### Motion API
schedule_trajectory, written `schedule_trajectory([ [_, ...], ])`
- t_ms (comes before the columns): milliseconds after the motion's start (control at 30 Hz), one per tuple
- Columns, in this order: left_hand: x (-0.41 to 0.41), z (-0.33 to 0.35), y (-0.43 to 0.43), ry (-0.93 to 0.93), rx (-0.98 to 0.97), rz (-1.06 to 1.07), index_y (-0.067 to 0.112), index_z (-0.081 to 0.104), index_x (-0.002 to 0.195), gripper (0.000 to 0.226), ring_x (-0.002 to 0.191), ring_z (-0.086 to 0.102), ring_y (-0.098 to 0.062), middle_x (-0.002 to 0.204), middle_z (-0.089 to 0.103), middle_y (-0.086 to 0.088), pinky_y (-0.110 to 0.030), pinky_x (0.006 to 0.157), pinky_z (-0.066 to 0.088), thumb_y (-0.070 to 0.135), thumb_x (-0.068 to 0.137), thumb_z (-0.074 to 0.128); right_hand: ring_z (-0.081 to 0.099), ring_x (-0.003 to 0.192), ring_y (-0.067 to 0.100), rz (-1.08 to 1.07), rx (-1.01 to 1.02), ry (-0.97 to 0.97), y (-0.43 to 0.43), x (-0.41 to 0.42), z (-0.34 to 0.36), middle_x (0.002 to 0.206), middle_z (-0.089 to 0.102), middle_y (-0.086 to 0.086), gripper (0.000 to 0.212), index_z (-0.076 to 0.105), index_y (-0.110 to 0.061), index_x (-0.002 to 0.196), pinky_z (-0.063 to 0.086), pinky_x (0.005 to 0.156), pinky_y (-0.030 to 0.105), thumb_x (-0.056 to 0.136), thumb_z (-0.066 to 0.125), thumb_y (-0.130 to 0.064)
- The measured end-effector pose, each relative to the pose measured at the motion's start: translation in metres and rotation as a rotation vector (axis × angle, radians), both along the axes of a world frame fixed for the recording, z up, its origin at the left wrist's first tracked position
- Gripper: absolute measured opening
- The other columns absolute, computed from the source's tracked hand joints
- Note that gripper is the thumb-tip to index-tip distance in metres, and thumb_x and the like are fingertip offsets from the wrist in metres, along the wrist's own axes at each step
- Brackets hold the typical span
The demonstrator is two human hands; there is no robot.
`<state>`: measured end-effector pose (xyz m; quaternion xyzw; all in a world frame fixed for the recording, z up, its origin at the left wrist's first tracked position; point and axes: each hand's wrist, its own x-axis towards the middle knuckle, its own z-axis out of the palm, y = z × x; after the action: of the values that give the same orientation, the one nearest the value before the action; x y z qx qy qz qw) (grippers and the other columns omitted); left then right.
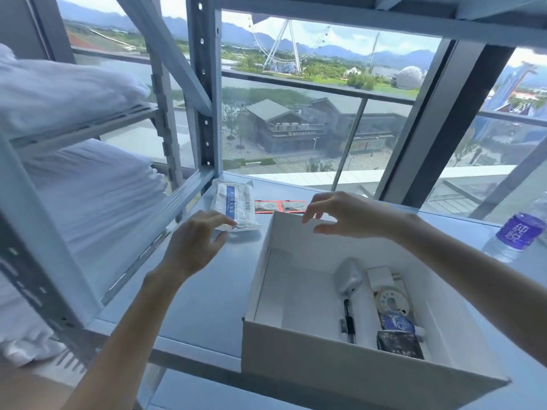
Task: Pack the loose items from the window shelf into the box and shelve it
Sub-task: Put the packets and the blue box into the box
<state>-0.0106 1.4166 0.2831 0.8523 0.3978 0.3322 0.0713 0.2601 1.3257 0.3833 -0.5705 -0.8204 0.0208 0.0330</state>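
A white open box [296,347] stands on the grey metal shelf [201,303] by the window. Inside it, along the right side, lie a silver device [348,275], a pen [348,321], a round white disc [391,301], a blue packet [396,322] and a dark packet [399,344]. A clear plastic pouch with a blue label [235,204] lies left of the box. My left hand [195,242] touches the pouch's near corner with its fingers apart. Two red-edged sachets [281,206] lie behind the box. My right hand [346,216] hovers open over the box's far wall.
A water bottle with a purple label [518,232] stands at the right on the shelf. White folded bedding [88,202] fills the neighbouring rack on the left. A grey upright post [204,84] rises behind the pouch. The window glass lies directly behind the shelf.
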Motion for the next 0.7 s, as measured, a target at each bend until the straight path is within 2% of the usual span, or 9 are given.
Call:
schedule_trajectory([
  [133, 0.014, -0.041, 0.070, 0.292, -0.120, -0.039, 0.022, 0.058, 0.125, 0.040, 0.123, 0.046, -0.020, 0.134, 0.053, 0.003, -0.036, 0.101, 0.039, 0.017, 0.086, 0.061, 0.061, 0.089, 0.010, -0.072, -0.042, 0.011, 0.025, -0.004, -0.008, 0.104, 0.062, -0.003, 0.026, 0.065, -0.022, 0.108, 0.050, 0.077, 0.029, 0.083, 0.069, -0.023],
  [267, 0.023, -0.063, 0.113, 0.528, -0.199, -0.011, 0.024, 0.038, 0.141, 0.055, 0.135, 0.032, -0.018, 0.148, 0.035, 0.004, -0.036, 0.106, 0.032, 0.028, 0.089, 0.057, 0.060, 0.082, 0.006, -0.128, -0.042, 0.042, 0.032, -0.004, -0.015, 0.095, 0.061, -0.006, 0.020, 0.068, -0.021, 0.103, 0.052, 0.078, 0.033, 0.083, 0.068, -0.019],
  [333, 0.024, -0.073, 0.126, 0.555, -0.205, -0.034, 0.029, 0.041, 0.139, 0.050, 0.131, 0.037, -0.016, 0.144, 0.039, 0.005, -0.035, 0.102, 0.036, 0.027, 0.090, 0.054, 0.058, 0.081, 0.002, -0.154, -0.040, 0.067, 0.032, -0.003, -0.019, 0.093, 0.057, -0.010, 0.018, 0.068, -0.024, 0.100, 0.052, 0.078, 0.035, 0.083, 0.068, -0.019],
  [400, 0.021, -0.080, 0.132, 0.485, -0.207, -0.053, 0.032, 0.049, 0.133, 0.045, 0.121, 0.048, -0.018, 0.133, 0.049, 0.006, -0.034, 0.095, 0.041, 0.018, 0.090, 0.050, 0.058, 0.081, 0.000, -0.174, -0.036, 0.096, 0.031, -0.002, -0.021, 0.093, 0.057, -0.013, 0.018, 0.067, -0.024, 0.101, 0.053, 0.079, 0.034, 0.084, 0.068, -0.019],
  [500, 0.016, -0.083, 0.131, 0.448, -0.133, -0.043, 0.029, 0.058, 0.124, 0.042, 0.103, 0.058, -0.023, 0.114, 0.060, 0.005, -0.032, 0.081, 0.046, 0.010, 0.089, 0.046, 0.059, 0.085, 0.002, -0.192, -0.037, 0.110, 0.029, -0.003, -0.020, 0.096, 0.059, -0.010, 0.022, 0.065, -0.023, 0.106, 0.053, 0.080, 0.030, 0.085, 0.066, -0.017],
  [600, 0.003, -0.080, 0.125, 0.526, -0.065, -0.039, 0.020, 0.063, 0.104, 0.023, 0.092, 0.061, -0.024, 0.103, 0.062, 0.004, -0.029, 0.068, 0.045, 0.015, 0.091, 0.045, 0.059, 0.085, -0.001, -0.198, -0.042, 0.101, 0.027, -0.003, -0.019, 0.097, 0.059, -0.010, 0.023, 0.064, -0.024, 0.108, 0.053, 0.081, 0.029, 0.086, 0.065, -0.019],
  [700, -0.019, -0.073, 0.116, 0.613, -0.094, -0.076, 0.029, 0.065, 0.096, 0.017, 0.092, 0.061, -0.017, 0.102, 0.063, 0.010, -0.026, 0.071, 0.044, 0.026, 0.090, 0.050, 0.052, 0.081, -0.012, -0.222, -0.048, 0.086, 0.026, -0.002, -0.018, 0.097, 0.058, -0.013, 0.025, 0.062, -0.025, 0.111, 0.052, 0.082, 0.027, 0.087, 0.064, -0.020],
])
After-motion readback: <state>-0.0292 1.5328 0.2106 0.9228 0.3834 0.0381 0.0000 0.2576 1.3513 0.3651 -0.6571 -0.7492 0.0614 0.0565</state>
